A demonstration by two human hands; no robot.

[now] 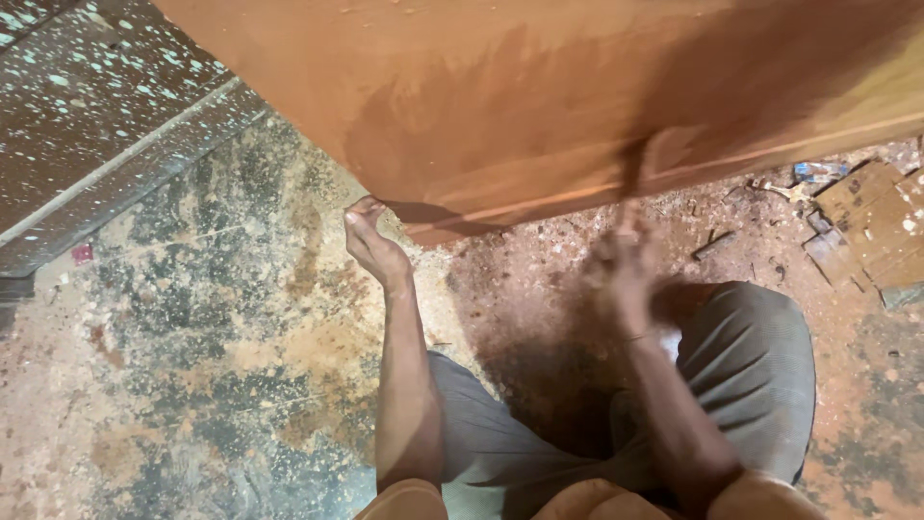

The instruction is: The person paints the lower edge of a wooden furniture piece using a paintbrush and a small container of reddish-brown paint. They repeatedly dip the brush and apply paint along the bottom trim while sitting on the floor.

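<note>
We see a large reddish-brown wooden panel (539,96) filling the upper frame, its lower edge just above a dusty floor (192,366). Our left hand (373,246) curls its fingers on the panel's bottom corner. Our right hand (624,270), blurred, holds a thin dark tool (633,178) against the panel's face; how tightly, we cannot tell. Wood offcuts (871,226) lie at the right.

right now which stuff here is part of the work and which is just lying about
In hand:
- wooden panel, its lower edge gripped by the left hand
- right hand, blurred, holding a thin dark tool

Lying about:
- wood scraps
- small debris
</note>
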